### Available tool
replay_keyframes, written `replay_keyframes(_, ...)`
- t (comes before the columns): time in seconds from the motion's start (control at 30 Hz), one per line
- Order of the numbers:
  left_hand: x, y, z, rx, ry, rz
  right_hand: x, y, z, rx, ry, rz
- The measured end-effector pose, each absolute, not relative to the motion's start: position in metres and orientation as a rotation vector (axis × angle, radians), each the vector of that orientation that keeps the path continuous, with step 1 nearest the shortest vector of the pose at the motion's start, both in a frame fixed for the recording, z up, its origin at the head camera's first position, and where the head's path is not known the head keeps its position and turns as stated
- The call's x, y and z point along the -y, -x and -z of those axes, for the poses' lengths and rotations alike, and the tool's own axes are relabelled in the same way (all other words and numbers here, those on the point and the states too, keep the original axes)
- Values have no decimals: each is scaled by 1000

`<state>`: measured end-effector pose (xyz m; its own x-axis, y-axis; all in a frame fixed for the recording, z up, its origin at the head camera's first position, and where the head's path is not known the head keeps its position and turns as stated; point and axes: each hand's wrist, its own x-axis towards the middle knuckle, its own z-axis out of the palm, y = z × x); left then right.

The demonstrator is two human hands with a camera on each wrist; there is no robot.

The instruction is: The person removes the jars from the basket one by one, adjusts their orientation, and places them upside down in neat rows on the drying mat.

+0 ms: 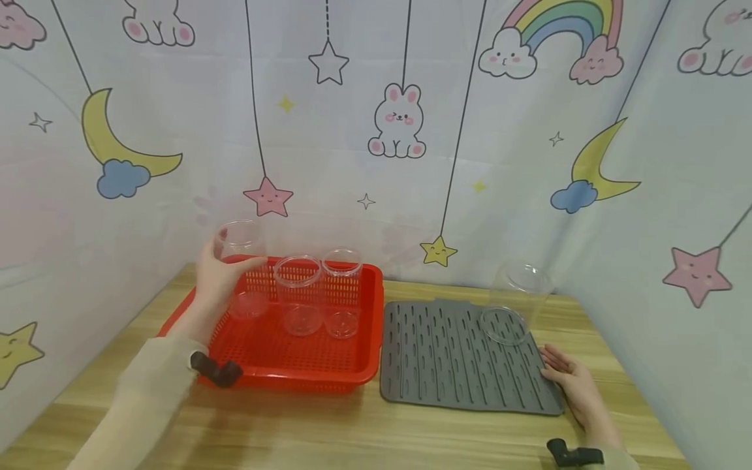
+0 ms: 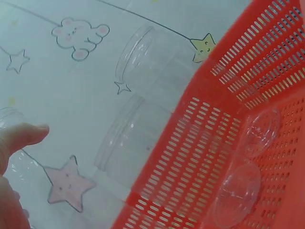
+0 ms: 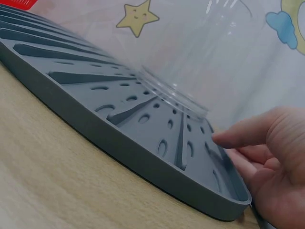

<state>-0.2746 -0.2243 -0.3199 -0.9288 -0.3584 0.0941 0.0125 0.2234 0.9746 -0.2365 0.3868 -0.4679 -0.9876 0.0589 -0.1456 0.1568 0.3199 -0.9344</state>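
At the back left of the red basket [image 1: 294, 375], my left hand [image 1: 219, 277] holds a clear plastic jar [image 1: 242, 238] by its upper part. Its thumb [image 2: 31, 134] shows at the left of the left wrist view. Two more clear jars, a wider one [image 1: 301, 294] and a narrower one [image 1: 343, 287], stand in the basket to the right. My right hand [image 1: 578, 388] is at the right edge of the grey draining mat [image 1: 452, 365], its thumb over the rim and the other fingers beside it; how firmly they touch is unclear. An upturned clear jar [image 1: 517, 303] stands on the mat's back right.
The basket and mat lie side by side on a wood-grain table [image 1: 329, 431]. A white printed curtain [image 1: 352, 143] hangs behind and along both sides, close to the table's edges. Slotted basket walls [image 2: 190, 148] rise around the jars.
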Motion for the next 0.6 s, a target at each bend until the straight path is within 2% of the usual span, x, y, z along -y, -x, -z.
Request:
replay_keyframes(0.3,199,259,301,2038,-155,1446,-382,238,455,-2437,-197,1837)
replay_keyframes(0.47,182,252,293,1946,46,1279,-379,231,437,-2503,-11,1945)
replay_keyframes(0.6,169,248,291,1958,115,1150,-374,226,420,-2558,94,2068)
